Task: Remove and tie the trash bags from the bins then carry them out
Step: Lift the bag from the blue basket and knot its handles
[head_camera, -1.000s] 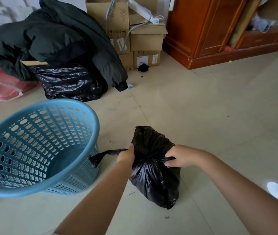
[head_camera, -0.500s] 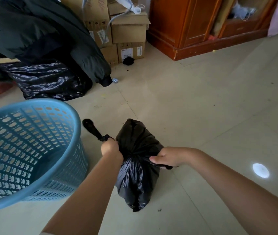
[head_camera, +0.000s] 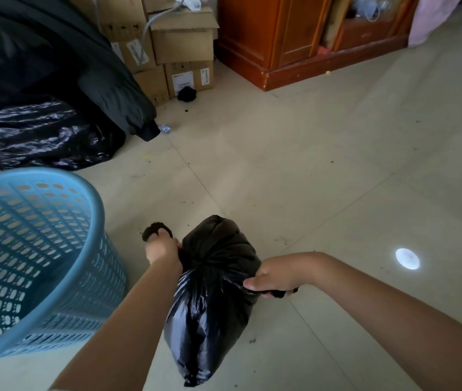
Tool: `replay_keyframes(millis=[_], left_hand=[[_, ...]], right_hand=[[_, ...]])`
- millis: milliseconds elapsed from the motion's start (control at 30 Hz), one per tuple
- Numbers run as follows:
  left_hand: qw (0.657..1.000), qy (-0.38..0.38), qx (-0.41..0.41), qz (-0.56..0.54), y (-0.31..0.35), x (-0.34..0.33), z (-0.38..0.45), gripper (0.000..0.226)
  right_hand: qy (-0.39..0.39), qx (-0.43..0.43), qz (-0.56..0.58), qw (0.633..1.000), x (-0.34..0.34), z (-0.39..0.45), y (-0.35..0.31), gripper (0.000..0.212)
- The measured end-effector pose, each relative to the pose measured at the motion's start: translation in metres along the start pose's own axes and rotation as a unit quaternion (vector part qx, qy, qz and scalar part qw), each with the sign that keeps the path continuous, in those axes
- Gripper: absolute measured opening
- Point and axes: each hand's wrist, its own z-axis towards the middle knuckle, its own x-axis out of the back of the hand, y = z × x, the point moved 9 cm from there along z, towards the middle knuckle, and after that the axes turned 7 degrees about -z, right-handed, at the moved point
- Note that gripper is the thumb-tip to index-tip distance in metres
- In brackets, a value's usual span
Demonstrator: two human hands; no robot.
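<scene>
- Small black glossy plastic trash bag [head_camera: 212, 300], filled, held just above the pale tiled floor [head_camera: 308, 179], low centre of view, right beside the bin.
- Bag neck gathered into a tight bunch mid-body; creases fan out from it. Rounded top bulge points away from the camera, the lower end tapers toward the camera.
- Left hand [head_camera: 162, 249] clenched around one twisted black tail of the bag; the tail end curls out past the knuckles on the far side.
- Right hand [head_camera: 272, 280] grasping the other tail at the bag's right side, thumb pointing left against the plastic, a short black end poking out under the palm.
- The two hands sit on opposite sides of the bunched neck, both bare forearms reaching in from the bottom edge.
- Light blue perforated plastic waste bin [head_camera: 26, 263] at left, tilted toward the camera, partly cropped, no liner visible inside. Left forearm passes just beside its wall.
- Large crumpled black plastic sack [head_camera: 43, 136] on the floor far left, with a dark padded jacket [head_camera: 55, 66] draped over it, sleeve cuff hanging to the floor.
- Stacked brown cardboard boxes [head_camera: 179, 52] behind, against the wall; small black lump on the floor in front of them.
- Reddish-brown wooden cabinet [head_camera: 294, 43] at top right.
- Bright round light spot [head_camera: 407, 258] on the floor at right.
- Small dark specks scattered on the tiles.
</scene>
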Motion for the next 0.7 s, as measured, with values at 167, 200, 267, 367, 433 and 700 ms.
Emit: replay_keyframes(millis=[167,200,267,367,433,700], left_hand=[[0.978,-0.137,-0.147,-0.045,0.033,-0.037,-0.030,0.032],[0.969,-0.166,-0.185,-0.005,0.041,-0.045,-0.041,0.032],[0.942,-0.208,-0.247,0.093,0.048,-0.060,-0.058,0.033],[0.890,-0.252,-0.285,0.253,0.044,-0.073,-0.066,0.034],[0.836,-0.261,-0.310,0.369,0.040,-0.075,-0.064,0.037],[0.622,-0.304,-0.295,0.659,0.016,-0.065,-0.070,0.022]], right_hand=[[0.051,-0.025,-0.064,0.996,0.017,0.003,0.021,0.039],[0.061,-0.034,-0.094,0.993,0.022,0.005,0.025,0.036],[0.093,-0.062,-0.162,0.980,0.034,0.005,0.031,0.033],[0.163,-0.082,-0.244,0.952,0.055,-0.002,0.033,0.034],[0.197,-0.080,-0.257,0.943,0.065,-0.007,0.033,0.030],[0.278,-0.007,-0.021,0.960,0.104,-0.033,0.018,0.015]])
